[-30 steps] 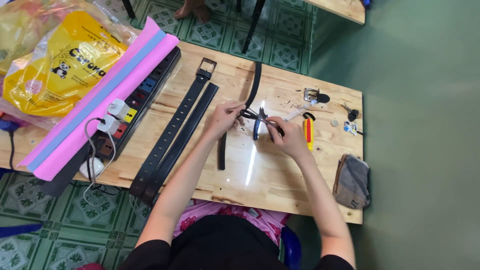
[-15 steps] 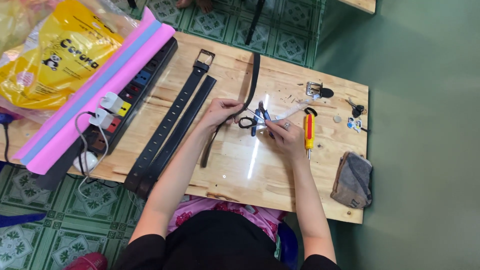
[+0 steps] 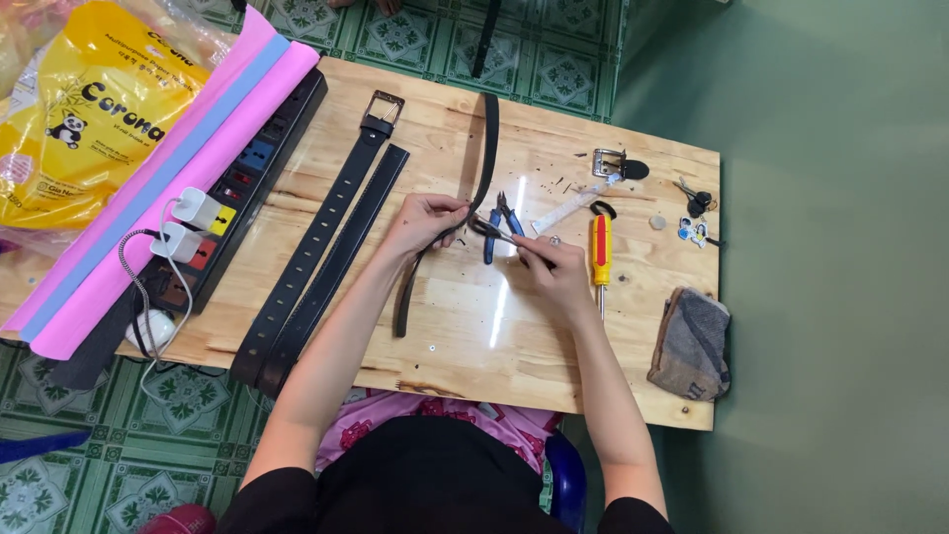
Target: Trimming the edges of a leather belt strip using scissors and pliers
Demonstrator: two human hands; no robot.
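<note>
Up at the far left corner of the tabletop point(image 3: 445, 346) a yellow plastic bag point(image 3: 84, 109) lies bulging and closed, so its contents cannot be told; beside it rest pink and blue foam sheets point(image 3: 148, 188). A black power strip point(image 3: 237, 188) along the left edge holds two white chargers point(image 3: 193, 225) plugged into its sockets.

Near the middle, the left hand point(image 3: 427, 218) pinches a thin black belt strap point(image 3: 479, 168), fingers closed on it where the strap bends; the strap runs from the far edge down toward the near edge. The right hand point(image 3: 554, 272) is closed around a small dark tool point(image 3: 491, 230) whose tip meets the strap at the left hand's fingers. Blue-handled pliers point(image 3: 501, 222) lie just beyond the hands. Two black belts point(image 3: 326, 247) stretch diagonally on the left half, one with a metal buckle at its far end. A red and yellow screwdriver point(image 3: 600, 259) lies just right of the right hand, a loose buckle point(image 3: 615, 164) and keys point(image 3: 695, 202) toward the far right corner, and a folded grey cloth point(image 3: 692, 344) at the right edge.

Compared with half a second ago, the hands have drawn slightly apart, the right one lower toward the near edge, and the strap's loose end now trails straighter.
</note>
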